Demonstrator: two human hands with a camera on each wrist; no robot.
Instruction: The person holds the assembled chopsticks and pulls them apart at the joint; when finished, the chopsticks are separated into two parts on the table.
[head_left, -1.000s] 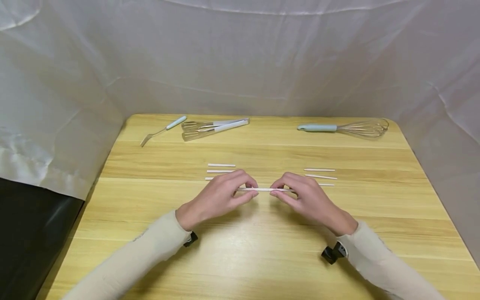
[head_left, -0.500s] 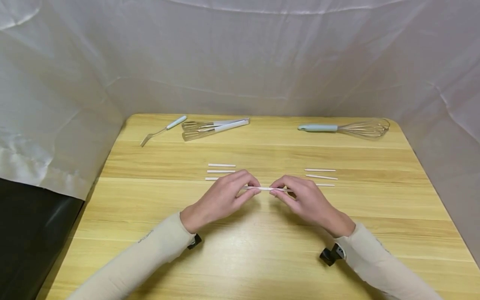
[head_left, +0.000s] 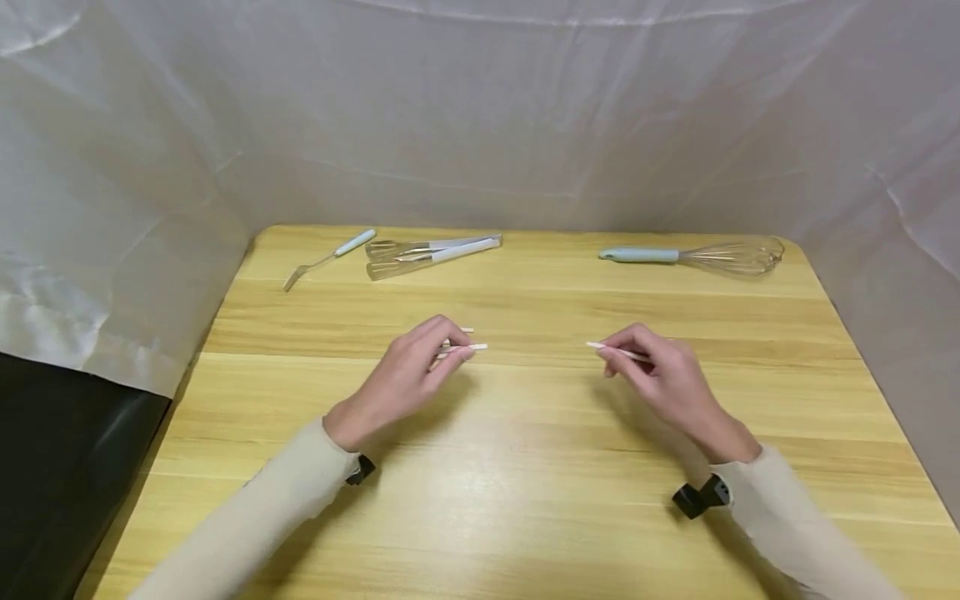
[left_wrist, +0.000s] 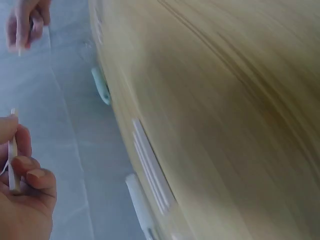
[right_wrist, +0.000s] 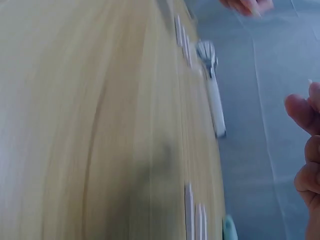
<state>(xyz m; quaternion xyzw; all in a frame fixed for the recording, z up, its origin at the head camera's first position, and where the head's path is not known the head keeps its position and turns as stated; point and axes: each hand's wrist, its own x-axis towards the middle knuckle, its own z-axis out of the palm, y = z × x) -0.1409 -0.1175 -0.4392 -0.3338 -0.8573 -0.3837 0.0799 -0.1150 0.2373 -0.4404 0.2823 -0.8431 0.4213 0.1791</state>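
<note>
My left hand (head_left: 408, 362) pinches a short, thin white stick (head_left: 480, 346) between thumb and fingers, above the table. The left wrist view shows this stick (left_wrist: 13, 145) lying along the curled fingers. To the right, my right hand (head_left: 663, 375) pinches a similar short stick (head_left: 594, 344), its inner end tilted up. A gap separates the two sticks. Below the left hand lie several white sticks (left_wrist: 152, 170) side by side, mostly hidden in the head view. More white sticks (right_wrist: 190, 212) lie by the right hand, hidden behind it from the head camera.
Along the back edge of the wooden table (head_left: 480, 517) lie a small metal utensil with a pale blue handle (head_left: 356, 242), tongs with white handles (head_left: 465, 248), and a whisk (head_left: 690, 257). Grey cloth (head_left: 525, 117) hangs behind and at both sides.
The single stick both hands held end to end has come apart into two pieces. The hands have moved away from each other and slightly toward the back, each with one piece.
</note>
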